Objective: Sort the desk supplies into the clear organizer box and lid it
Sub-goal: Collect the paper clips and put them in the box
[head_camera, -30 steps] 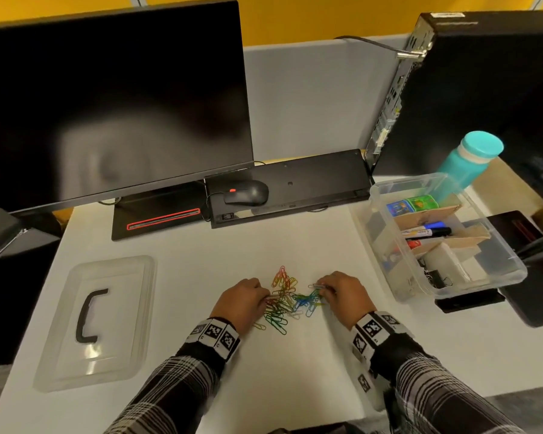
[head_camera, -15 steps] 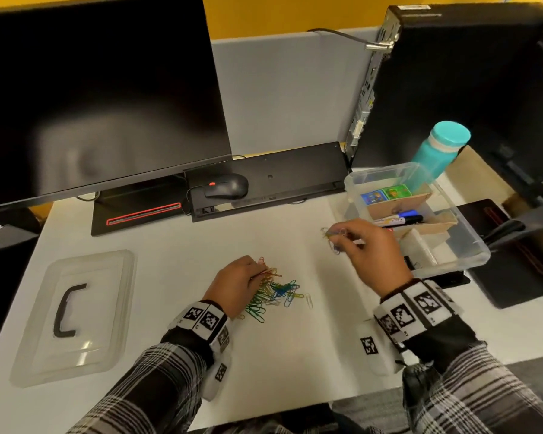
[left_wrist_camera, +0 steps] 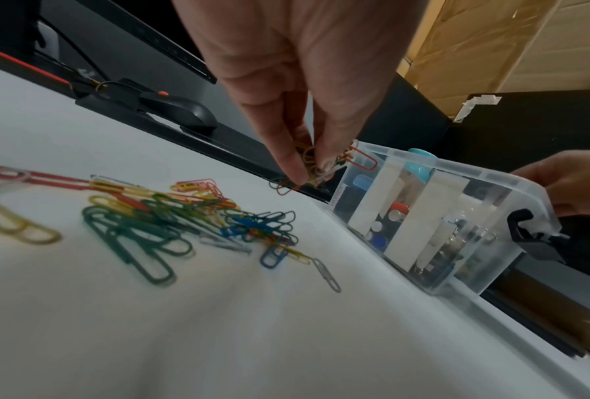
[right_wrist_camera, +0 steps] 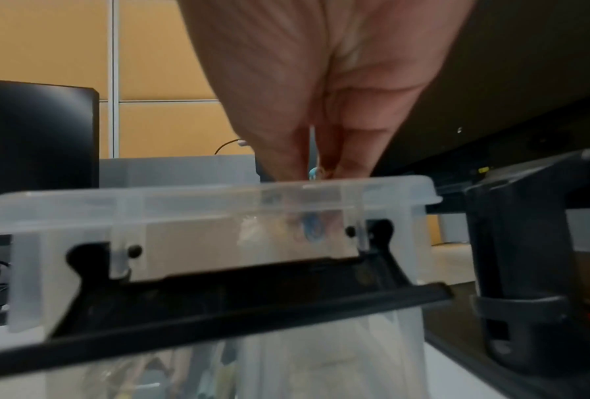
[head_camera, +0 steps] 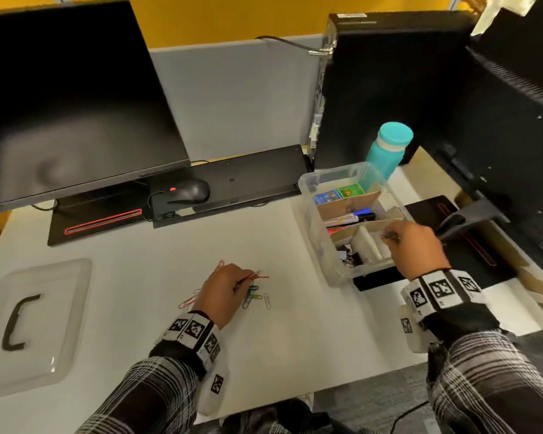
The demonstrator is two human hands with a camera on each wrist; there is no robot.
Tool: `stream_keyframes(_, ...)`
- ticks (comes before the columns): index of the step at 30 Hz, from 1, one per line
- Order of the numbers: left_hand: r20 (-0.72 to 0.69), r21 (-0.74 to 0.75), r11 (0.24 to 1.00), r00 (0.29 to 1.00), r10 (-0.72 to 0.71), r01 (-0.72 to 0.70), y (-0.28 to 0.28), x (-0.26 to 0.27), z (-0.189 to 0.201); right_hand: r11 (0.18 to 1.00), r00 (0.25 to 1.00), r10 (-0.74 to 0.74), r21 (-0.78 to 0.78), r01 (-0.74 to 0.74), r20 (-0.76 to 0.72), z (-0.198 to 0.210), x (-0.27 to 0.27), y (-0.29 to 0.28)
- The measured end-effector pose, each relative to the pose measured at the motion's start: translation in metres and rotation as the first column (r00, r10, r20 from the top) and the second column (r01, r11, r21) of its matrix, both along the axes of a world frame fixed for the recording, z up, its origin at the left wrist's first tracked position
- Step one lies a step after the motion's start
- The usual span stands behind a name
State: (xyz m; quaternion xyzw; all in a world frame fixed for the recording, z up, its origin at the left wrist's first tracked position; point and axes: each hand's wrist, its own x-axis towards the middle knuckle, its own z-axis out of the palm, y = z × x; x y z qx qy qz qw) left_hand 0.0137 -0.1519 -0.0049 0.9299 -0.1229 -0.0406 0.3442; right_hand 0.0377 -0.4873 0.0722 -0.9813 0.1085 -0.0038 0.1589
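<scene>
My left hand (left_wrist_camera: 296,89) pinches a bunch of paper clips (left_wrist_camera: 315,164) above the pile (left_wrist_camera: 170,213) while my right hand (head_camera: 416,249) pinches a few clips (head_camera: 390,235) over the organizer box (head_camera: 333,180).

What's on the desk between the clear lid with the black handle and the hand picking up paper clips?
Only bare white desk, seen in the head view, lies between the clear plastic lid and the left hand; a few coloured paper clips lie right beside that hand.
</scene>
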Motion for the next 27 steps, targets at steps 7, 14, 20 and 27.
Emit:
stream_keyframes(7,-0.061,0.006,0.998,0.996,0.070,-0.070,-0.011,-0.011,-0.004,0.993,0.952,0.120,0.054,-0.109,-0.281,0.009,0.020,0.005)
stream_keyframes(14,-0.051,-0.051,0.981,0.981,0.186,-0.189,-0.004,-0.014,0.003,0.981,0.970,-0.190,-0.001,0.192,0.153,-0.004,0.008,-0.022)
stream_keyframes(20,-0.057,-0.117,0.944,0.951,0.304,-0.309,0.016,-0.013,0.009,0.953,0.981,-0.195,0.238,0.186,0.018,-0.022,0.014,-0.001)
stream_keyframes(27,0.002,-0.164,0.917,0.930,0.368,-0.363,0.020,-0.012,0.038,0.879,0.985,-0.125,0.473,0.054,0.121,-0.034,0.028,0.033)
